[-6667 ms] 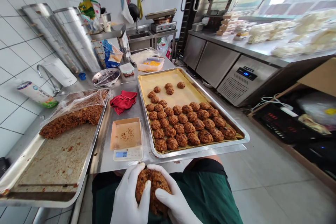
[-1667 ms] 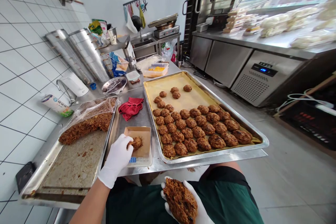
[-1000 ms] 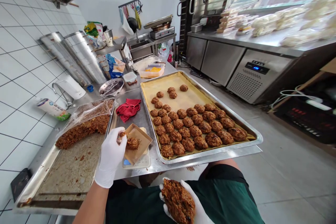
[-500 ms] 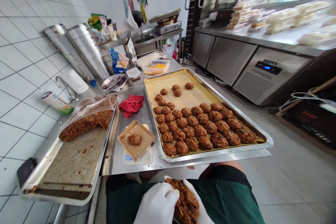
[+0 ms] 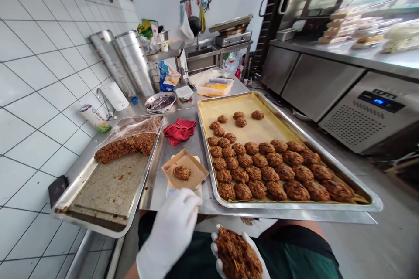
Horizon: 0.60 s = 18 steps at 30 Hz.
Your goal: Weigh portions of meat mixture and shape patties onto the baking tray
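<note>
Right hand (image 5: 258, 250), white-gloved, is cupped around a big reddish-brown, coarse-textured lump (image 5: 238, 253); it's rough and oblong, kinda sticky-looking, with darker bits and an orangey streak; thumb's along one side, fingers along the other. Left hand (image 5: 173, 224), white-gloved too, has its fingers bent inward; can't tell if it's pinching anything. Just beyond that hand, a small brown clump (image 5: 181, 173) lies in a shallow tan cardboard box (image 5: 197, 168) on a white scale (image 5: 197, 193); past the right hand, rounded brown balls (image 5: 257, 173) fill much of a lined metal tray (image 5: 294, 206).
</note>
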Available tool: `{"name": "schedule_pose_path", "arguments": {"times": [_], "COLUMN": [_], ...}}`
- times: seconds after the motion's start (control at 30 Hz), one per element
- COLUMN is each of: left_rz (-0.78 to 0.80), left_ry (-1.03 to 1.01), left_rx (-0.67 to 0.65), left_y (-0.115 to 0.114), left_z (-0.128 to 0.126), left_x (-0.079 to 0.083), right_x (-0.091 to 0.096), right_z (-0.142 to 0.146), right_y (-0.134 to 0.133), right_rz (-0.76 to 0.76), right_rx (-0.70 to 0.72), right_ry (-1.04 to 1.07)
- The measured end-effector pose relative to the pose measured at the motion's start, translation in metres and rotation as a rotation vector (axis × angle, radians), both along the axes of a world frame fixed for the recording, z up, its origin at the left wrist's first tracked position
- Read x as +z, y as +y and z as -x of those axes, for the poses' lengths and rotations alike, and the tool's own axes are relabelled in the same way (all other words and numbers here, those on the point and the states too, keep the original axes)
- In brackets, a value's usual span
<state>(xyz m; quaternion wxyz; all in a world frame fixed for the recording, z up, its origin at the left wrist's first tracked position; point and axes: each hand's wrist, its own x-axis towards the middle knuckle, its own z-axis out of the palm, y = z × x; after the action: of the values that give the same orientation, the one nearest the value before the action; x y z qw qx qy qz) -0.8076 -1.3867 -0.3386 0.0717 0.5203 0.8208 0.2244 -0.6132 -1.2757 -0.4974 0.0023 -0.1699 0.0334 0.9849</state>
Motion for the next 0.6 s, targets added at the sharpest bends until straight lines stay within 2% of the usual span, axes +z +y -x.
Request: {"name": "schedule_pose_path", "arguments": {"times": [0.07,0.17,0.27,0.37,0.47,0.53,0.6], "left_rz": [0.114,0.204,0.138,0.044,-0.081,-0.138,-0.105], "left_ry": [0.030,0.032,0.039,0.029,0.009,0.041,0.099], "left_rx": [0.076,0.068,0.118,0.143,0.167,0.190,0.168], "left_y": [-0.004,-0.001,0.012,0.023,0.024,0.022,0.025], "left_z": [0.029,0.051,0.044,0.030,0.032,0.045,0.066], "left_x": [0.001,-0.016,-0.039,-0.050,-0.041,-0.029,-0.016], "right_x": [-0.002,-0.003,-0.004,-0.005,-0.005,-0.006,-0.006], "right_z": [-0.001,-0.001,0.000,0.001,0.001,0.002,0.002], "right_y": [0.000,0.001,0.000,0.000,0.000,0.001,0.000], "right_rz": [-0.025,-0.058,-0.058,-0.058,-0.060,-0.047,-0.033], "right_rx": [-0.010,-0.009,-0.031,-0.035,-0.017,-0.018,-0.028], "right_ry": [0.017,0.025,0.010,0.003,-0.011,-0.009,0.000]}}
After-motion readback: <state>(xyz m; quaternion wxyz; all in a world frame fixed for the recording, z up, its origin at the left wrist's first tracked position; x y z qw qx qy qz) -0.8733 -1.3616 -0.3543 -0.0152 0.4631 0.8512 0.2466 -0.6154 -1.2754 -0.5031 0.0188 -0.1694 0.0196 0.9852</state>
